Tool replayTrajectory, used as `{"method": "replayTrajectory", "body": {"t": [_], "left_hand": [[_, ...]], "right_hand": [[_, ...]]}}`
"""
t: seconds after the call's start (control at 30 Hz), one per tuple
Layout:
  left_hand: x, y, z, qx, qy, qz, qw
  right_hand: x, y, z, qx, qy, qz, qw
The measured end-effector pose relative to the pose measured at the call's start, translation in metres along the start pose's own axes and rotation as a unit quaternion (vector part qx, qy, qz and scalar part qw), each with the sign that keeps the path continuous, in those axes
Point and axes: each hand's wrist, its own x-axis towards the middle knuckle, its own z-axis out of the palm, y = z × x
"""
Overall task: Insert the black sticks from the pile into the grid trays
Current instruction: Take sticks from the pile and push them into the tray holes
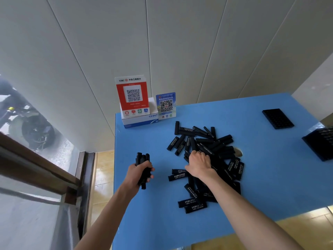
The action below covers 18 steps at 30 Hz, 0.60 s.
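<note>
Meanwhile the left hand (pixel 137 175) holds a clenched grip round a bundle of black sticks (pixel 144 166), while the right hand (pixel 199 166) reaches into the pile (pixel 210 156) on the blue tabletop (pixel 270 186), fingers curled among sticks; whether they grasp one I cannot tell. Two grid trays (pixel 278 118) lie far right.

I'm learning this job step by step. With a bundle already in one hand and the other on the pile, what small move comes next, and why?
Probably close the right hand on one stick from the pile and pass it to the left hand. The right hand's fingers are already down among the sticks, the left hand grips a bundle, and both trays lie far off to the right.
</note>
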Motion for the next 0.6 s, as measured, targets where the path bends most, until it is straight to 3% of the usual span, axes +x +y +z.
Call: {"method": "replayTrajectory", "body": {"t": [0.17, 0.23, 0.3, 0.47, 0.6], "left_hand": [[-0.004, -0.001, -0.001, -0.001, 0.004, 0.003, 1.000], [-0.005, -0.001, -0.003, 0.000, 0.006, 0.005, 1.000], [-0.006, -0.002, -0.004, 0.002, 0.010, 0.008, 1.000], [-0.008, -0.002, 0.000, 0.017, 0.008, 0.009, 1.000], [-0.013, 0.001, 0.008, 0.016, -0.012, 0.012, 1.000]], "right_hand": [[-0.004, 0.002, -0.013, 0.092, 0.054, -0.009, 0.994], [-0.002, 0.006, -0.015, 0.181, 0.087, -0.003, 0.980], [0.000, 0.008, -0.019, 0.328, 0.087, 0.008, 0.941], [-0.008, 0.003, -0.045, 0.633, -0.020, 0.040, 0.772], [-0.019, -0.004, -0.050, 0.678, -0.071, 0.042, 0.731]]}}
